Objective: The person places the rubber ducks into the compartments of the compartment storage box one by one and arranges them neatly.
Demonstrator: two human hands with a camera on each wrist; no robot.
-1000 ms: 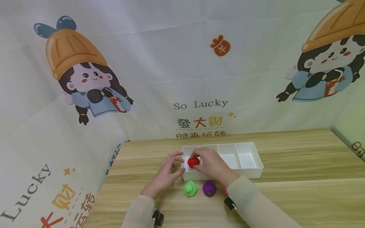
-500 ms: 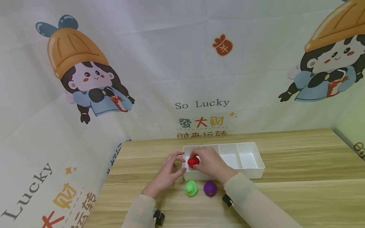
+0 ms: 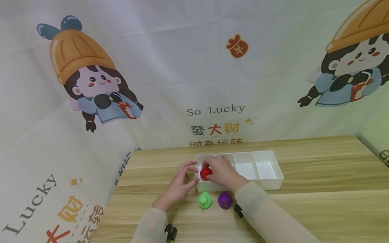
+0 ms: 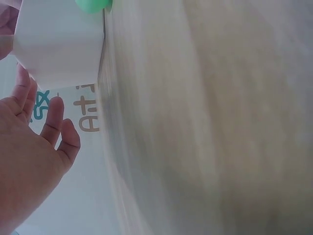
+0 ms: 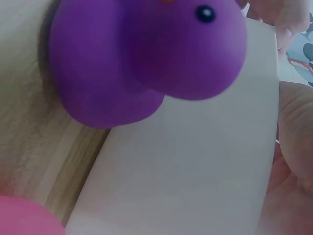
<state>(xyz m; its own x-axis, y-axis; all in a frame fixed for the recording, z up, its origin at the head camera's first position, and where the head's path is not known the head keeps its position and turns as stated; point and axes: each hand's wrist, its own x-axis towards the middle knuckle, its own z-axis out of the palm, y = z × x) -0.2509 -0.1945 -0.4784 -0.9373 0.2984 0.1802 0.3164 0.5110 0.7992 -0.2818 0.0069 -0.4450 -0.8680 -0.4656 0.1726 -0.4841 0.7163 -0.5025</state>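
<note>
In the head view my right hand (image 3: pixel 223 171) reaches over the white divided box (image 3: pixel 271 184) and pinches a red rubber duck (image 3: pixel 205 173) inside the leftmost compartment. My left hand (image 3: pixel 179 184) rests its fingertips and thumb at the left end of that box, fingers spread and slightly bent. A green rubber duck (image 3: pixel 204 200) and a purple rubber duck (image 3: pixel 225 200) stand in front of the box. Seen from the left wrist, the index fingertip of my left hand (image 4: pixel 29 147) is right at the box's corner (image 4: pixel 63 58).
A pink rounded thing (image 5: pixel 29 218) lies near the purple duck in the right wrist view; my right forearm hides it from the head camera. The wooden table (image 3: pixel 328 216) meets a printed cloth backdrop (image 3: pixel 170 67) behind the box.
The right hand and forearm shift slightly, and the pink thing goes out of sight behind the sleeve. The red duck stays in the right fingers, and the left hand keeps its place.
</note>
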